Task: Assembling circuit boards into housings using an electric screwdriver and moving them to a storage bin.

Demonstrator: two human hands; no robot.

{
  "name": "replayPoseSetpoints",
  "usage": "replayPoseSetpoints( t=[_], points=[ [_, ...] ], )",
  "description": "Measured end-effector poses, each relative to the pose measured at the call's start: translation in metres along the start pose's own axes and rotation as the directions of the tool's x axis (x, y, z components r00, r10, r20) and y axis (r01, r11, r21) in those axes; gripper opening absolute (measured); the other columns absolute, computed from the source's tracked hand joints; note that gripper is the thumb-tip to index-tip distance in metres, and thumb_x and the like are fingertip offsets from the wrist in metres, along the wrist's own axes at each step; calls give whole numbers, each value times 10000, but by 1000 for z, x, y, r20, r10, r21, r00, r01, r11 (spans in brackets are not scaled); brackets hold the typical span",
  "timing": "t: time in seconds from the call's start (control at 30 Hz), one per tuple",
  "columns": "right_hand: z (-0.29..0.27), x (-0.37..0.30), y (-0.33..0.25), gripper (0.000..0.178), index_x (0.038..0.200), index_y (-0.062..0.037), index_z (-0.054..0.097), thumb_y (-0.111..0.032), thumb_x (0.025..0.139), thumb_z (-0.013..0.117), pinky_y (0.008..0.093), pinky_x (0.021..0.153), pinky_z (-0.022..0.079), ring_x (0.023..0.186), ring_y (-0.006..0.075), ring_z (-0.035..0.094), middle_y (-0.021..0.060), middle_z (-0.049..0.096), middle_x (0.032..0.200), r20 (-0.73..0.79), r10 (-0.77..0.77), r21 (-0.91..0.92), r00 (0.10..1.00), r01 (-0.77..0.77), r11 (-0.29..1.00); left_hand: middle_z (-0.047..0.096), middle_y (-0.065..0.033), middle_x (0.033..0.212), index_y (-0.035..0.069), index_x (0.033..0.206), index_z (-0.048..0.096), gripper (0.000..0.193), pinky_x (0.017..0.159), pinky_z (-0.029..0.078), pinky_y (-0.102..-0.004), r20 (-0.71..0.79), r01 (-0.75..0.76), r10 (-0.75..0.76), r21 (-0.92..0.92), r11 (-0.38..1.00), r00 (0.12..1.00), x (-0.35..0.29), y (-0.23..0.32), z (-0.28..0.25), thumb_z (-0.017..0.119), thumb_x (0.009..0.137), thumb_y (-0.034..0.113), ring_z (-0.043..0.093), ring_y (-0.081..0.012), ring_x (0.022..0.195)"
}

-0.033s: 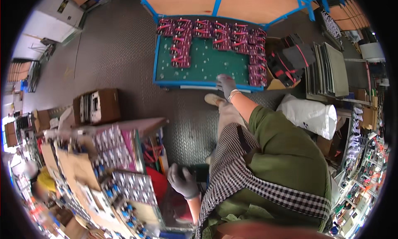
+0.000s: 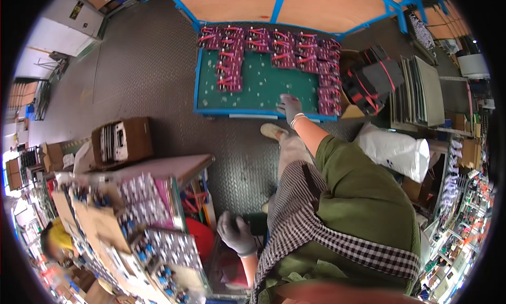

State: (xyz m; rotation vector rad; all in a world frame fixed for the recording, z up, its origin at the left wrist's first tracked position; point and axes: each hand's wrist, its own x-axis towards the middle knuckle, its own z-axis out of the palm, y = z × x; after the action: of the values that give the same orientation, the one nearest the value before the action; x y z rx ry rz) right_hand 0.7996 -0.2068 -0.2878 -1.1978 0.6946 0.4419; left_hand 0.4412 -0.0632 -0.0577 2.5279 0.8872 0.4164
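Observation:
My right hand (image 2: 289, 107), in a grey glove, reaches over the near blue edge of a low cart with a green top (image 2: 258, 96). Its fingers are apart, with nothing visible in them. Purple circuit boards with pink-red wires (image 2: 230, 82) lie in rows along the cart's far side and down its right side. My left hand (image 2: 237, 234), also gloved in grey, hangs beside the workbench at the lower left. Loosely bent, its fingers stand apart and hold nothing that I can see. A red round stool seat (image 2: 199, 238) is close to it.
The workbench (image 2: 184, 167) at left carries panels of small boards (image 2: 171, 246) and cardboard. A carton (image 2: 138, 140) stands behind it. Right of the cart are a box of black parts (image 2: 369, 82), upright panels (image 2: 421, 93) and a white sack (image 2: 392, 148). Another person (image 2: 58, 238) is at far left.
The view has shifted slightly. My left hand sits a little farther right and lower in the picture. My right hand stays over the cart's near edge.

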Motion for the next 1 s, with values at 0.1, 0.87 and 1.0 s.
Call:
replayPoseSetpoints(
  t=[0.1, 0.87, 1.0],
  points=[
    [-95, 100, 7, 475, 1186, -28, 536, -299, 826, 686, 359, 684, 500, 839, 205, 560, 69, 558, 968, -289, 15, -6, 957, -17, 1000, 619, -177, 1000, 15, 1093, 607, 306, 813, 472, -442, 183, 82, -58, -125, 989, 981, -24, 16, 17, 635, 829, 167, 590, -347, 921],
    [-82, 107, -24, 148, 848, -150, 552, -294, 873, 573, 336, 469, 384, 524, 168, 487, -10, 472, 601, -228, 40, 27, 973, -35, 999, 652, -165, 899, 44, 1031, 639, 251, 760, 483, -424, 380, 496, -405, -179, 850, 831, -60, 69, 53, 647, 826, 189, 611, -356, 862],
    [-85, 13, -85, 222, 858, -68, 548, -288, 893, 557, 367, 500, 413, 535, 161, 516, 39, 513, 590, 281, -118, -717, 952, 290, 634, 646, -163, 1039, 53, 1164, 590, 357, 854, 467, -422, 289, 283, -221, -191, 940, 931, -18, 94, 91, 642, 823, 144, 603, -352, 954]
  ],
)
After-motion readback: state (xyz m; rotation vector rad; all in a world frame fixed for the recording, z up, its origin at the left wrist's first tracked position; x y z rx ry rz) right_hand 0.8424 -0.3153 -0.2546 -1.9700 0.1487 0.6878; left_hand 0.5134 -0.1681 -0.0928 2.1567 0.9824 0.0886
